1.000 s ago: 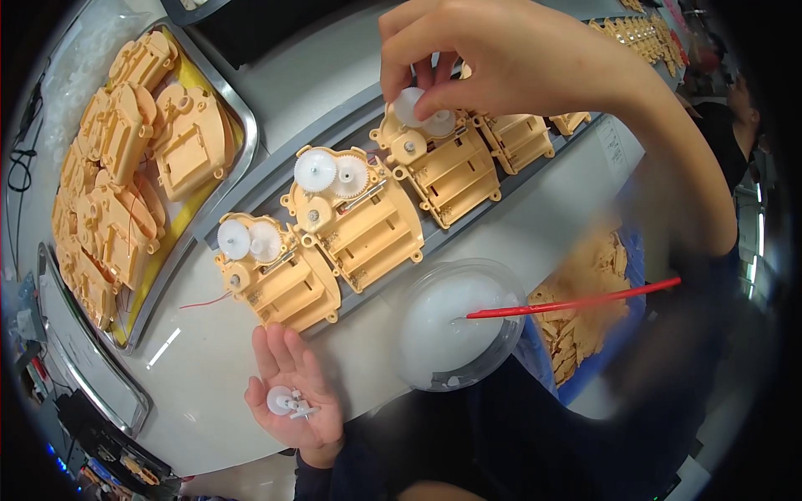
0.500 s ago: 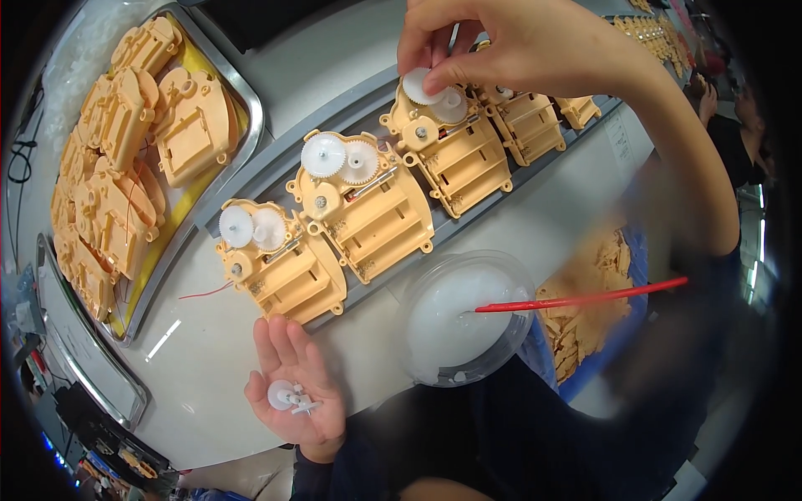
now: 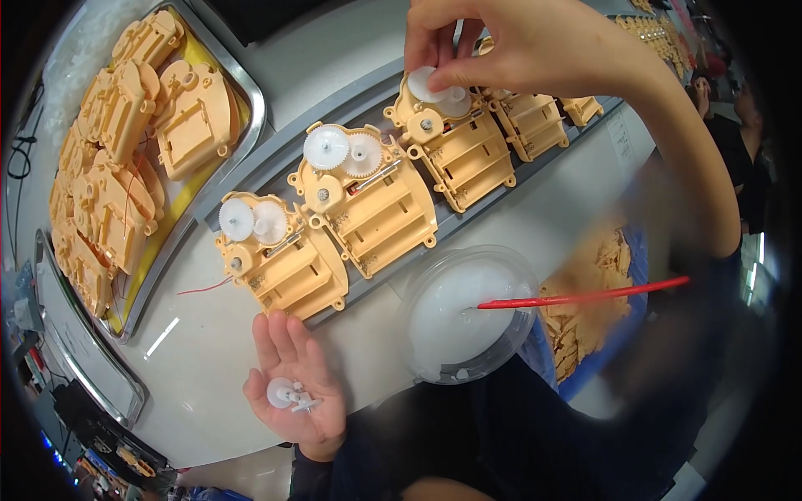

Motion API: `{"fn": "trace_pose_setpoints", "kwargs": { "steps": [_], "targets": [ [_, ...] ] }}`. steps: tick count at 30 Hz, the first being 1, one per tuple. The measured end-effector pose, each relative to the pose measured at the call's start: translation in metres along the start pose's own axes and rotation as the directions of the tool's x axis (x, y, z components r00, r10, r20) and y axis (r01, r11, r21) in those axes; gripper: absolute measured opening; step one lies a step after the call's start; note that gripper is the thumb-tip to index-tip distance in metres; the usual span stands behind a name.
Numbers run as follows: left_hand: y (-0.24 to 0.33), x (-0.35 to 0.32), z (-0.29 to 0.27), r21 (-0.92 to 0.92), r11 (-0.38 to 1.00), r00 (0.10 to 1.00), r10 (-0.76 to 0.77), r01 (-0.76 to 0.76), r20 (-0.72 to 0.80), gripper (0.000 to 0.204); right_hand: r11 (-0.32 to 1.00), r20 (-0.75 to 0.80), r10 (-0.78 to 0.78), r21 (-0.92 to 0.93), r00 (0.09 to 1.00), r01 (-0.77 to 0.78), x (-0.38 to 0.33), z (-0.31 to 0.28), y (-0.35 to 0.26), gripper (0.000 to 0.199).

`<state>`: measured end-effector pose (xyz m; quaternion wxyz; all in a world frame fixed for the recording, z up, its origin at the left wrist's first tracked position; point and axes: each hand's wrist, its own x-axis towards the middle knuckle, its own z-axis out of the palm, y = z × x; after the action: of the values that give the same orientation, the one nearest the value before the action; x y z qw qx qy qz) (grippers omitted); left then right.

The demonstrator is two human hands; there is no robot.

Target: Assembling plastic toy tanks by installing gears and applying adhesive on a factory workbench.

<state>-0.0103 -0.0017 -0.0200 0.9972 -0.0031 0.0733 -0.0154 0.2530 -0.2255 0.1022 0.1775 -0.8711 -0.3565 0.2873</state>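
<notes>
My left hand (image 3: 305,392) lies palm up near the table's front edge, fingers stretched out, with several small white plastic gears (image 3: 288,394) resting loose on the palm. At the far side, my right hand (image 3: 468,54) pinches a round white gear (image 3: 426,83) at the top of a yellow plastic housing (image 3: 464,154). A second white gear sits right beside it in that housing. Nearer me in the same row, another yellow housing (image 3: 376,217) and the leftmost housing (image 3: 292,267) each carry two white gears at their upper ends.
The housings sit along a grey rail (image 3: 276,167). A metal tray (image 3: 251,92) heaped with yellow housings stands at left. In front of me is a clear tub (image 3: 468,334) of white paste with a red stick (image 3: 585,295). At right, a blue-lined container (image 3: 635,250) holds yellow pieces.
My right hand has shifted very slightly to the right, still pinching the gear at the same housing. My left hand and the gears on its palm stay almost where they were.
</notes>
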Motion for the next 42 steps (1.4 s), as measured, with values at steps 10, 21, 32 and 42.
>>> {"fn": "trace_pose_setpoints", "kwargs": {
  "steps": [10,21,32,42],
  "targets": [
    [-0.002,0.002,0.002,-0.019,1.000,1.000,0.009,-0.009,0.000,0.055,0.998,-0.096,-0.056,-0.013,0.994,0.055,-0.007,0.004,-0.004,0.018],
    [-0.007,0.006,0.025,-0.248,0.969,0.997,-0.038,0.019,-0.071,0.061,0.922,-0.276,-0.377,-0.201,0.884,0.331,-0.023,0.007,-0.061,0.017],
    [-0.029,-0.001,0.066,-0.006,0.999,0.999,0.039,-0.039,0.003,0.055,0.767,-0.033,-0.600,-0.310,0.799,0.563,-0.046,0.105,-0.161,0.030],
    [-0.041,-0.010,0.071,0.040,0.981,0.981,0.190,-0.189,-0.032,0.046,0.770,-0.150,-0.600,-0.372,0.786,0.518,-0.068,0.113,-0.168,0.021]
  ]
}}
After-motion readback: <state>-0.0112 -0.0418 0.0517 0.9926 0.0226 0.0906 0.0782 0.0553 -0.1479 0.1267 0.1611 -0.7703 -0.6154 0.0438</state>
